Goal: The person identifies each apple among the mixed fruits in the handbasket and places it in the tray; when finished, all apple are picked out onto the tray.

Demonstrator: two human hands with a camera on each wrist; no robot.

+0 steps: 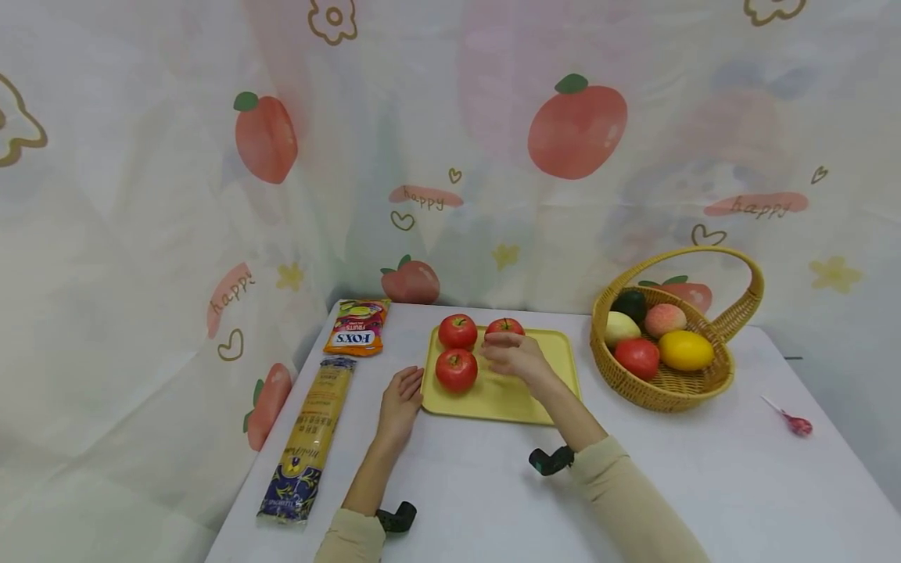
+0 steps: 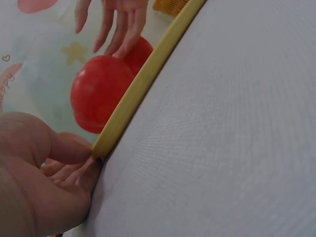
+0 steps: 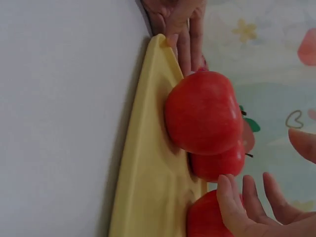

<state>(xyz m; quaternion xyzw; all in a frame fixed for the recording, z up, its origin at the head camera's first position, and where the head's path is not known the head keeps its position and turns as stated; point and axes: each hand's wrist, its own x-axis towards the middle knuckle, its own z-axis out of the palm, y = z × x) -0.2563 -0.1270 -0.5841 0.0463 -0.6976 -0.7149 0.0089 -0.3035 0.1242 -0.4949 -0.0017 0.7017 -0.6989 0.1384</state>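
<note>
A yellow tray (image 1: 517, 403) lies on the white table with three red apples on it. Two apples, one at the back (image 1: 457, 331) and one nearer (image 1: 456, 371), sit at its left side. The third apple (image 1: 504, 325) is at the back middle, partly hidden by my right hand (image 1: 519, 361). That hand hovers over the tray, fingers apart and loosely bent, holding nothing. At the tray's left front corner, my left hand (image 1: 399, 403) pinches the rim; in the left wrist view its thumb (image 2: 74, 149) lies against the tray edge.
On the right stands a wicker basket (image 1: 658, 399) with several fruits, including a yellow lemon-shaped one (image 1: 685, 350). A lollipop (image 1: 798, 424) lies farther right. Left of the tray are an orange FOX'S candy bag (image 1: 357, 327) and a long pasta packet (image 1: 310, 438). A printed curtain (image 1: 479, 234) hangs behind.
</note>
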